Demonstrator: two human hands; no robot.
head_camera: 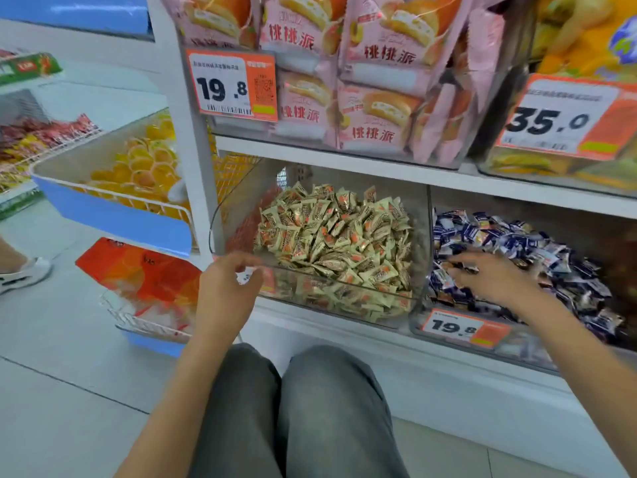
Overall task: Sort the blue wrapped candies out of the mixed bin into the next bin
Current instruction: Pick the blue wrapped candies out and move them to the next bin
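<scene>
A clear bin on the lower shelf is heaped with gold and orange wrapped candies. Right beside it, a second clear bin holds blue and white wrapped candies. My right hand lies palm down over the left part of the blue heap, fingers stretched toward the divider and touching the wrappers; nothing is visibly held. My left hand hovers at the front left corner of the gold bin, fingers loosely curled, with nothing in it.
Pink cake packets fill the shelf above, with price tags 19.8 and 35.0. A wire basket of orange jellies stands left. My knees are below. Another person's shoe is at far left.
</scene>
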